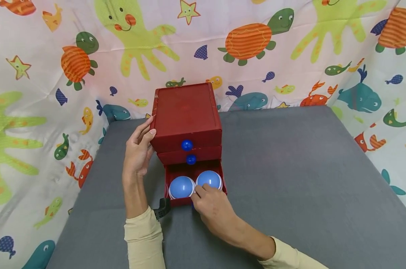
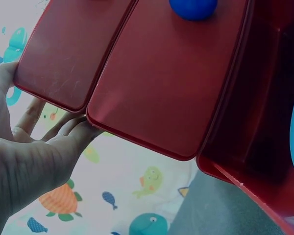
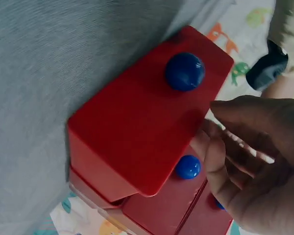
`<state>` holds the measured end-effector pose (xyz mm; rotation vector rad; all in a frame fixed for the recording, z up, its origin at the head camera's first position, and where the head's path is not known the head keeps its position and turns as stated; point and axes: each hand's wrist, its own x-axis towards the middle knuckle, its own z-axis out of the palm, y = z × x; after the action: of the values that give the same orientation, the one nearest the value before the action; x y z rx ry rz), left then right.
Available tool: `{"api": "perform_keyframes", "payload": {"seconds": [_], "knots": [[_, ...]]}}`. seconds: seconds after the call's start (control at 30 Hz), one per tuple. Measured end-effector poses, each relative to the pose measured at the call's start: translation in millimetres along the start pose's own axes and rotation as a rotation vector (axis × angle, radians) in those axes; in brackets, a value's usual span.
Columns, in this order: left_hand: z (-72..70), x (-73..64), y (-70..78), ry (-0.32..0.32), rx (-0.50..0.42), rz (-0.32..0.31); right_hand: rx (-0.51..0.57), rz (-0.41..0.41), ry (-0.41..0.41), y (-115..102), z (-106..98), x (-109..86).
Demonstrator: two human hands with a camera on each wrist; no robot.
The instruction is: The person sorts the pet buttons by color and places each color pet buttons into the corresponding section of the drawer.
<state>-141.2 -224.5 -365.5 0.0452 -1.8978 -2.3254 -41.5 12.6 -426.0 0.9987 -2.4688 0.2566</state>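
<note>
A red chest of drawers [image 1: 187, 112] with blue knobs stands on the grey surface. Its bottom drawer [image 1: 180, 202] is pulled out and holds two light blue domed things, a left one [image 1: 181, 186] and a right one [image 1: 209, 180], both with white rims. My left hand [image 1: 140, 147] rests against the chest's left side, fingers fairly straight. At the drawer's front rim is my right hand [image 1: 213, 209], its curled fingers over the edge between the domes. In the right wrist view the thumb meets the rim of the drawer front [image 3: 132, 122]; the fingertips are partly hidden behind it.
Above the open drawer are two closed ones, with an upper knob [image 1: 187, 145] and a lower knob [image 1: 191, 159]. A dark band [image 1: 162, 208] is on the left wrist. The grey table covering [image 1: 290, 179] extends right, and a sea-animal curtain [image 1: 203, 67] hangs behind.
</note>
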Motion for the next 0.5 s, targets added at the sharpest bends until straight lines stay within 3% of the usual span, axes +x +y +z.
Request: {"api": "perform_keyframes", "payload": {"seconds": [0.13,0.33,0.5], "knots": [[-0.1,-0.9,-2.0,-0.016,0.007,-0.017,-0.009,0.003,-0.051,-7.3,-2.2,-10.3],[-1.2,-2.2,0.5,-0.005,-0.003,-0.001,-0.011,0.003,-0.271,-11.1,6.6,-14.1],[-2.4,-1.4,2.8,-0.002,0.019,-0.008,0.027,0.055,-0.304,-8.2,14.6,-2.6]]}}
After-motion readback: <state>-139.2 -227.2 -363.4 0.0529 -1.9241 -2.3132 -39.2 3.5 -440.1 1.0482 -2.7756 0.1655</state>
